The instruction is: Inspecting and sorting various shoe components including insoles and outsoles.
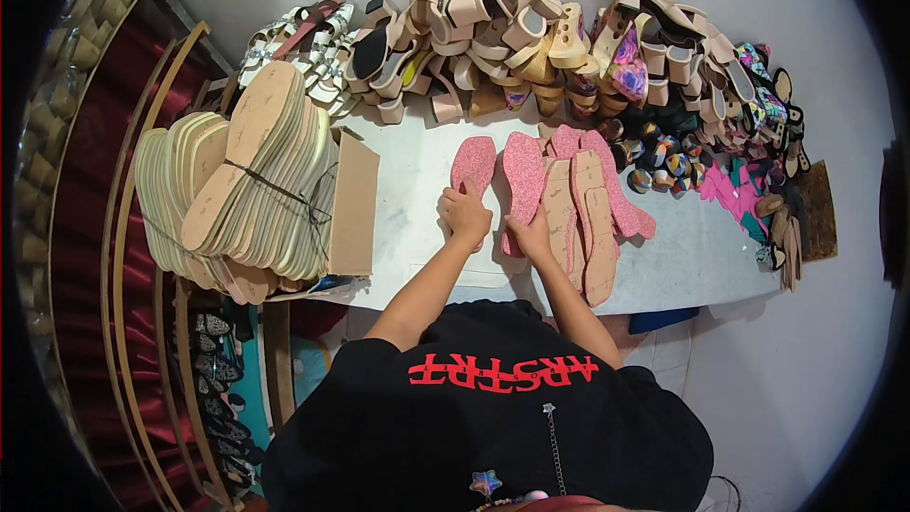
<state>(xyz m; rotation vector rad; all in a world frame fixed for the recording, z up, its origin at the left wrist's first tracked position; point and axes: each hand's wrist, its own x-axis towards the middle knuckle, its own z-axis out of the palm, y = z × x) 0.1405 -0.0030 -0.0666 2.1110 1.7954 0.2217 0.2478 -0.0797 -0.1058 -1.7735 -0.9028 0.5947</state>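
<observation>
White counter (408,180) under left fingers (455,201) and right fingers (518,228), each gripping a pink insole (474,159). Likely mid-handling; next needs steady grips.

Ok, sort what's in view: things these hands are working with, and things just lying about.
In use:
one flat pink speckled sole, touched by the left hand
another pink speckled sole, held in the right hand
probably the pile of tan and pink soles alongside

Apparently lying about:
tied bundle of tan soles
brown cardboard box
beige heeled shoes
small multicoloured pieces
</observation>
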